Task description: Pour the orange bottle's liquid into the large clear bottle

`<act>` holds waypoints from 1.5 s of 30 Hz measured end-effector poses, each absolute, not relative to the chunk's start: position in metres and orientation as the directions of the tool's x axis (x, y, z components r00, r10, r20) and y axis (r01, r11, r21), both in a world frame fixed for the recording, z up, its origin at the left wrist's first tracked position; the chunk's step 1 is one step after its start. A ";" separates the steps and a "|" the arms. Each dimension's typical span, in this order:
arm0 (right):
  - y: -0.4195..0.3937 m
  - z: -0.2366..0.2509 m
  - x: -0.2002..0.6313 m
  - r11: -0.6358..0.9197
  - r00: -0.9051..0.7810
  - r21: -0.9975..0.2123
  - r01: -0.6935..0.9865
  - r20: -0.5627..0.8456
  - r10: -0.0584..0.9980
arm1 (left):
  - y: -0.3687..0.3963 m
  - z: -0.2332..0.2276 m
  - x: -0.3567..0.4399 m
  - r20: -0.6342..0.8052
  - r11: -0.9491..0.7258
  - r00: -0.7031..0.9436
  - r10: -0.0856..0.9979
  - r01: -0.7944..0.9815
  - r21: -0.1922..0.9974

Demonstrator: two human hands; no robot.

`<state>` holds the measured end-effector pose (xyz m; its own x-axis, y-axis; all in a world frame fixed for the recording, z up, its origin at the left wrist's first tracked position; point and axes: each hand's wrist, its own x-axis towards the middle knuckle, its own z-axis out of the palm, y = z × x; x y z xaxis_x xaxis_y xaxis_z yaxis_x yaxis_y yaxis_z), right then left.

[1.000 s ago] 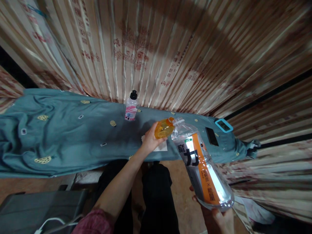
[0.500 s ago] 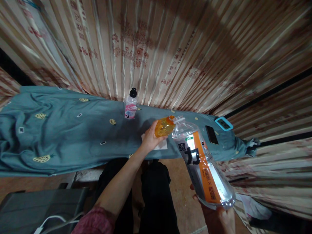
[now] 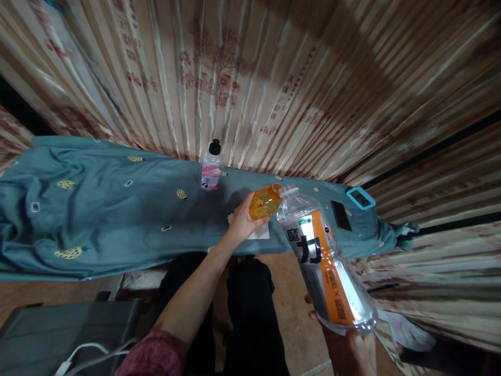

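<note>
Left hand (image 3: 241, 223): gripped small orange bottle (image 3: 264, 202), frame centre.
Right hand (image 3: 362, 350): clasped base of large clear bottle (image 3: 324, 266), lower right, its mouth touching the orange bottle.
Table (image 3: 97, 219): teal-covered.

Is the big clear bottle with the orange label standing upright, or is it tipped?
Tipped. The big clear bottle slants, its base in the right hand and its uncapped neck raised against the small orange bottle held by the left hand.

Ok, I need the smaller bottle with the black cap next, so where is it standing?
The black-capped bottle stands upright at the far edge of the teal cloth, against the striped curtain, beyond and left of the left hand.
</note>
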<state>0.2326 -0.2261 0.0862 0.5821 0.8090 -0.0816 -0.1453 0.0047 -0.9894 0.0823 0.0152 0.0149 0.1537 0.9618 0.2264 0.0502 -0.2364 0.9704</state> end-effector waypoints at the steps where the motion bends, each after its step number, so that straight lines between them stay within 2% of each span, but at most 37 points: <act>1: -0.226 0.086 0.233 0.008 0.587 -0.989 -0.148 -0.081 0.806 | 0.015 0.016 0.082 0.228 -0.239 0.155 0.961 0.055 0.969; 11: -0.229 0.082 0.236 0.010 0.561 -0.989 -0.146 -0.075 0.824 | 0.015 0.021 0.081 0.251 -0.265 0.168 0.953 0.065 0.962; 17: -0.230 0.077 0.238 -0.010 0.610 -0.987 -0.163 -0.109 0.785 | 0.016 0.017 0.083 0.245 -0.257 0.144 0.959 0.076 0.963; 45: -0.230 0.087 0.233 -0.009 0.579 -0.991 -0.132 -0.084 0.811 | 0.016 0.010 0.084 0.268 -0.274 0.144 0.952 0.023 0.961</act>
<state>0.2328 -0.2296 0.0869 0.5791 0.8109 -0.0843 -0.1315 -0.0091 -0.9913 0.0840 0.0161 0.0099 0.1445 0.9524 0.2684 0.0233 -0.2744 0.9613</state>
